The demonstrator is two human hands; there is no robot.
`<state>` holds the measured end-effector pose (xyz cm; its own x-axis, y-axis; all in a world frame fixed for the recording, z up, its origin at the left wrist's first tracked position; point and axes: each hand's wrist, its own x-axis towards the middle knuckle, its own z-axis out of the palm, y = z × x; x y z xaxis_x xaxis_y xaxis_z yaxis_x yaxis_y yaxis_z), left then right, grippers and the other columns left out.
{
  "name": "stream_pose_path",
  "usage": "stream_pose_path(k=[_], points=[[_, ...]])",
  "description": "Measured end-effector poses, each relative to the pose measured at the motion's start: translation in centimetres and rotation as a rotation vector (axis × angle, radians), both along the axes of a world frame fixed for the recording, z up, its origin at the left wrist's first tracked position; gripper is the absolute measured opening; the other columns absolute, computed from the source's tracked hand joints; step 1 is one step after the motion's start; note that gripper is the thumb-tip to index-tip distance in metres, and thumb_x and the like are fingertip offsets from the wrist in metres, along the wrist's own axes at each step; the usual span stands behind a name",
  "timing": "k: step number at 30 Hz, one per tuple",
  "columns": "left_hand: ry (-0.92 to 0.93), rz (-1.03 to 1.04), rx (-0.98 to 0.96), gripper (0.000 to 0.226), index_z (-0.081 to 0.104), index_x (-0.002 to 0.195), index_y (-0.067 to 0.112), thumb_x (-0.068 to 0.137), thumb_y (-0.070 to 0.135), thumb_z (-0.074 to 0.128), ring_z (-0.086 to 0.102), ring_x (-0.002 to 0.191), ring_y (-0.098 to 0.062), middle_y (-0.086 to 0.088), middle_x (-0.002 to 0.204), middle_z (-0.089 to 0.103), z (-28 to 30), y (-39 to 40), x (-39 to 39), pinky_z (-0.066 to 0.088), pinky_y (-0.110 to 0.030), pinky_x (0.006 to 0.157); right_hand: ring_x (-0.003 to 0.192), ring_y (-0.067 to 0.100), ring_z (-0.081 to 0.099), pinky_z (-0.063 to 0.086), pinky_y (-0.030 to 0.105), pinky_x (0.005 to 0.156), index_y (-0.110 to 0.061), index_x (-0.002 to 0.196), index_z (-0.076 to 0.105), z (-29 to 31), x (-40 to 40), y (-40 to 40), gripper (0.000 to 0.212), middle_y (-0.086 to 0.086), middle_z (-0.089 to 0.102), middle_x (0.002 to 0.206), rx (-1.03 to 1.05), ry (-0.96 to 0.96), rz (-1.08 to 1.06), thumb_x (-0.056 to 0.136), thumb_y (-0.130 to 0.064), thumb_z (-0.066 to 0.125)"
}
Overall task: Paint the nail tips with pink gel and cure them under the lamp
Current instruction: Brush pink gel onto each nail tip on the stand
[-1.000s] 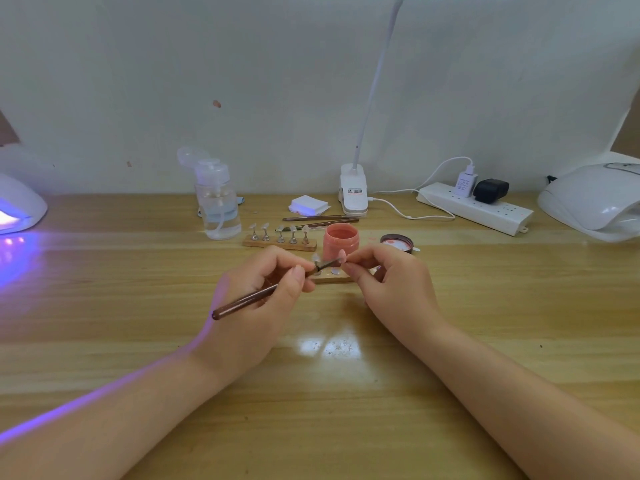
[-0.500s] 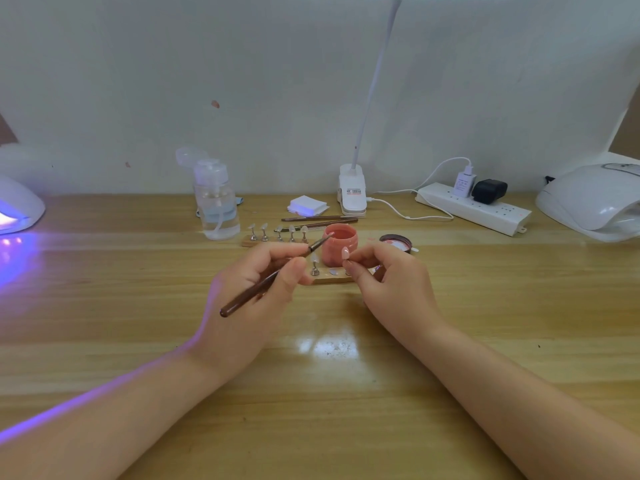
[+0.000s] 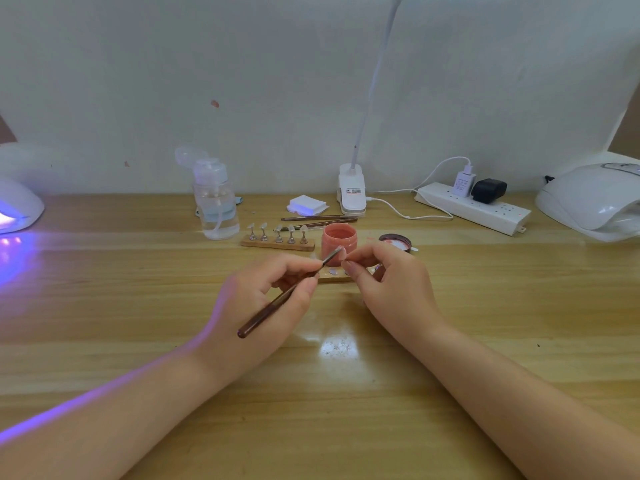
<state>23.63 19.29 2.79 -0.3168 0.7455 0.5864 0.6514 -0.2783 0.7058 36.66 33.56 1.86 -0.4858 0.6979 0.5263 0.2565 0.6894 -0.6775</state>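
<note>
My left hand (image 3: 263,306) grips a brown gel brush (image 3: 277,301), its tip raised against a nail tip (image 3: 343,252) pinched by my right hand (image 3: 391,285). Just behind them stands the open pink gel jar (image 3: 338,239). A wooden strip (image 3: 334,279) with small nail stands lies on the table under my fingers, partly hidden. A second wooden holder (image 3: 277,243) with several nail tips on stands sits behind it. One curing lamp (image 3: 17,206) glows purple at the far left; another white lamp (image 3: 595,202) stands at the far right.
The jar's lid (image 3: 395,241) lies right of the jar. Two spare brushes (image 3: 317,221), a white pad stack (image 3: 306,205), a pump bottle (image 3: 216,202), a clip lamp base (image 3: 352,190) and a power strip (image 3: 474,207) line the back of the wooden table (image 3: 346,393).
The brush tip rose from the nail tip to the jar, then came back down to the nail tip held by my right hand. My right hand stayed in place.
</note>
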Motion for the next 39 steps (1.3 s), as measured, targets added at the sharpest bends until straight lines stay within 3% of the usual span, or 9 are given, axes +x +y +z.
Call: stream_pose_path(k=[6,13,20,23,27,30,35,39], points=[[0.025,0.024,0.016,0.017,0.066,0.088,0.025,0.079,0.031,0.052,0.063,0.082,-0.012,0.004,0.084,0.068,0.13,-0.41,-0.03,0.045,-0.011,0.073,0.061,-0.006,0.050,0.034,0.011,0.058,-0.022,0.084,0.071,-0.08,-0.03,0.04,0.002,-0.017,0.062,0.074,0.000,0.011,0.000,0.086,-0.020,0.070],[0.040,0.046,-0.059,0.020,0.069,0.098,0.035,0.084,0.024,0.059,0.061,0.086,-0.006,0.019,0.093,0.069,0.42,-0.16,0.18,0.046,-0.015,0.076,0.062,-0.004,0.051,0.035,0.011,0.058,-0.024,0.084,0.070,-0.09,-0.08,0.19,0.005,-0.019,0.063,0.075,0.008,0.010,0.000,0.086,-0.020,0.070],[0.011,0.076,-0.020,0.020,0.066,0.098,0.039,0.084,0.026,0.058,0.058,0.085,-0.001,0.017,0.093,0.070,0.65,-0.44,0.08,0.044,-0.017,0.078,0.059,-0.004,0.052,0.033,0.010,0.056,-0.024,0.084,0.070,-0.22,-0.03,0.26,0.007,-0.036,0.058,0.070,0.007,0.034,0.024,0.090,-0.022,0.067],[0.049,0.067,-0.055,0.022,0.065,0.098,0.043,0.084,0.027,0.059,0.057,0.089,0.003,0.026,0.096,0.067,0.59,-0.32,0.13,0.043,-0.013,0.080,0.063,-0.009,0.054,0.035,0.007,0.057,-0.023,0.084,0.069,-0.18,0.01,0.19,0.008,-0.042,0.057,0.072,0.027,0.040,0.043,0.090,-0.018,0.066],[0.010,0.085,-0.035,0.013,0.065,0.089,0.037,0.082,0.033,0.055,0.058,0.081,-0.005,0.017,0.090,0.069,0.39,-0.46,-0.21,0.044,-0.013,0.073,0.063,-0.010,0.054,0.036,0.009,0.057,-0.024,0.084,0.069,-0.17,-0.02,0.23,0.008,-0.043,0.057,0.073,0.024,0.045,0.052,0.092,-0.024,0.065],[-0.018,0.061,-0.015,0.017,0.065,0.095,0.038,0.083,0.040,0.054,0.056,0.072,-0.011,0.011,0.090,0.070,0.43,-0.36,-0.19,0.047,-0.018,0.067,0.062,-0.006,0.055,0.038,0.011,0.057,-0.026,0.085,0.070,-0.26,-0.05,0.32,0.007,-0.040,0.057,0.076,0.018,0.047,0.047,0.091,-0.024,0.066],[-0.002,0.072,-0.035,0.017,0.069,0.096,0.033,0.085,0.027,0.058,0.056,0.069,-0.005,0.009,0.089,0.072,0.54,-0.13,-0.13,0.047,-0.023,0.064,0.062,-0.007,0.055,0.037,0.011,0.057,-0.031,0.083,0.067,-0.23,0.01,0.27,0.012,-0.038,0.059,0.073,0.017,0.062,0.062,0.090,-0.022,0.066],[-0.025,0.077,0.003,0.018,0.069,0.096,0.031,0.085,0.037,0.056,0.061,0.070,-0.016,0.008,0.088,0.072,0.66,-0.35,-0.20,0.050,-0.030,0.065,0.062,-0.003,0.054,0.039,0.015,0.058,-0.026,0.085,0.069,-0.34,0.02,0.39,0.007,-0.031,0.060,0.071,0.001,0.063,0.052,0.090,-0.024,0.066]])
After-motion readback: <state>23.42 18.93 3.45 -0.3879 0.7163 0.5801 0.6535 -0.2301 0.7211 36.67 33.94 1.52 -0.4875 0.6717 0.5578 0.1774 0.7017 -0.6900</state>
